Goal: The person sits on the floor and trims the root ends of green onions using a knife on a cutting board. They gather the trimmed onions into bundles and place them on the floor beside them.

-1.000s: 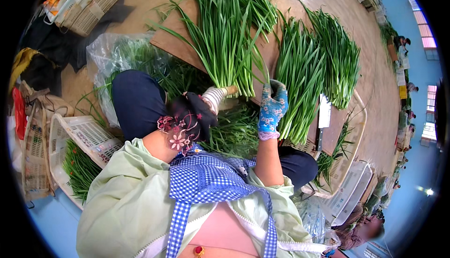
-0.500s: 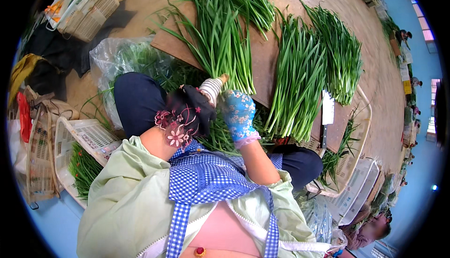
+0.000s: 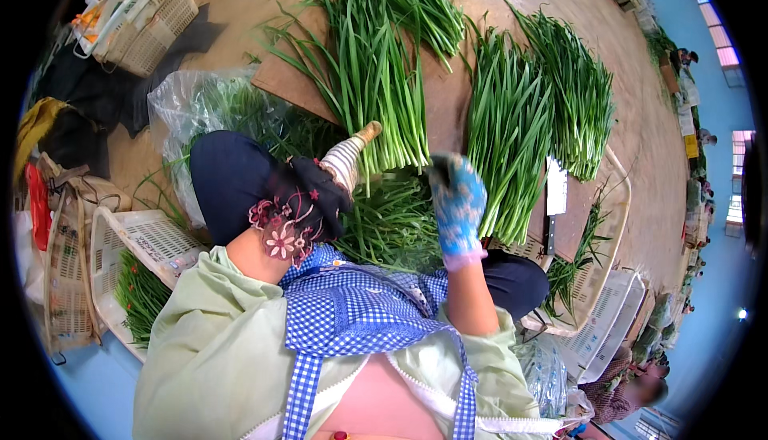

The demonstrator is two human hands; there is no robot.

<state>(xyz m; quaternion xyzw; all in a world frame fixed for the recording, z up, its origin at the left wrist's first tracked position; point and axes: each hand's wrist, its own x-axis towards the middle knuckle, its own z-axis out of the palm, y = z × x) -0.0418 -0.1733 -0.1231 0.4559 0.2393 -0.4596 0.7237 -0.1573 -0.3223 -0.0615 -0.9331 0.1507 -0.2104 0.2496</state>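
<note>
My left hand [image 3: 346, 158], in a striped glove with tan fingertips, lies against the lower left edge of a bundle of long green garlic chives [image 3: 384, 112]. Its visible fingers stretch toward the stalks; I see no grip on them. Just right of the bundle's pale cut ends is my right hand [image 3: 458, 200], in a blue flowered glove. Motion smears its fingers, so I cannot make out their shape. Loose chives [image 3: 392, 220] fill the space between my knees. Under the bundle lies a brown board [image 3: 444, 104].
More chive bundles [image 3: 512, 120] lie to the right, beside a broad-bladed knife [image 3: 554, 200]. A white plastic crate [image 3: 620, 224] stands at the right, another crate [image 3: 152, 232] at the left. A clear plastic bag [image 3: 180, 100] holds greens. Another person [image 3: 616, 388] sits at lower right.
My right hand has moved right, away from the chive ends. My left hand has shifted slightly left and down, leaving more of the stalk ends and loose chives visible.
</note>
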